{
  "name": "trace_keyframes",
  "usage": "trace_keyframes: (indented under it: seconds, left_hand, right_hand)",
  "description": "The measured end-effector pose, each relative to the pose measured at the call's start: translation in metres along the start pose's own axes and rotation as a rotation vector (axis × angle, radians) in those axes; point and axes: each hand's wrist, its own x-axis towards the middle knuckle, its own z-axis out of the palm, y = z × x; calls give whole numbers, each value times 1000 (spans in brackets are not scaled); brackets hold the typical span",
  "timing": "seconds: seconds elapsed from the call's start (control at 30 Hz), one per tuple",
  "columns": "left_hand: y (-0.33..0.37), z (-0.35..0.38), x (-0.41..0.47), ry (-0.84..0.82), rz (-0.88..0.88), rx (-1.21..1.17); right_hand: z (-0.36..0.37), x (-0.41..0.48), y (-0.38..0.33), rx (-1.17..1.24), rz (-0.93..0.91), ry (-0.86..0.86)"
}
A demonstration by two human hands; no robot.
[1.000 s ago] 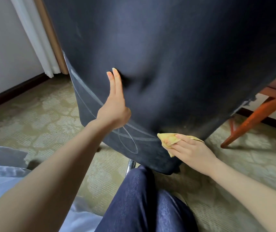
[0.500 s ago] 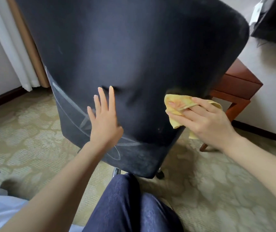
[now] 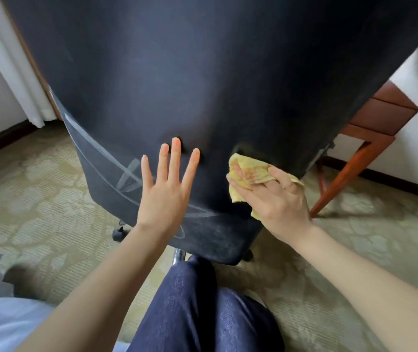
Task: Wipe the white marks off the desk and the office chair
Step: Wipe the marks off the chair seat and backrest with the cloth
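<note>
Wiping the back of the office chair (image 3: 203, 85) with a yellow cloth (image 3: 247, 171).

The left hand (image 3: 164, 194) lies flat, fingers (image 3: 175, 158) straight and spread, bracing the back. The right hand (image 3: 276, 201) clutches the bunched cloth and presses it near the back's lower right edge. White marks (image 3: 129, 176) cross its lower left edge and bottom corner. The fabric probably yields under pressure and the chair stands on casters (image 3: 119, 233), so brace it beside each stroke. The soft cloth seems dry, though that's hard to tell.
</note>
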Motion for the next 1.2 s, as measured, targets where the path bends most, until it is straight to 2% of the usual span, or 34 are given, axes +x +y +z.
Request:
trace_keyframes:
  seconds: [0.17, 0.37, 0.47, 0.57, 0.63, 0.77, 0.8, 0.87, 0.93, 1.0, 1.07, 1.13, 1.2]
  left_hand:
    - [4, 7, 6, 104, 25, 30]
    - [23, 4, 4, 86, -11, 24]
    - [33, -1, 3, 73, -17, -19]
    - [47, -14, -1, -9, -50, -179]
    - [56, -19, -11, -67, -91, -439]
    - [76, -27, -45, -203, -269, -1269]
    - [80, -29, -54, -176, -337, -1445]
    - [81, -32, -73, -67, -441, -1651]
    - [76, -34, -89, -41, -434, -1788]
    - [68, -36, -102, -94, -369, -1825]
    - [63, -36, -109, -136, -323, -1746]
    - [55, -35, -117, -169, -331, -1674]
    - [46, -31, -124, -178, -406, -1667]
  right_hand:
    - [19, -38, -18, 138, 7, -185]
    - [7, -57, -26, 330, 72, -382]
    - [-8, -54, -26, 506, 186, -519]
    - [-26, -50, -25, 772, 437, -769]
    - [-39, -44, -30, 933, 613, -755]
    - [-62, -19, -49, 1169, 904, -537]
    - [-68, -13, -54, 1229, 960, -490]
    - [-80, 0, -67, 1350, 1098, -416]
    - [-90, 10, -80, 1420, 1262, -384]
    - [-96, 15, -95, 1519, 1451, -391]
    - [-100, 17, -101, 1804, 1685, -433]
    - [-107, 23, -104, 2186, 1815, -414]
    - [-111, 20, -105, 2356, 1987, -375]
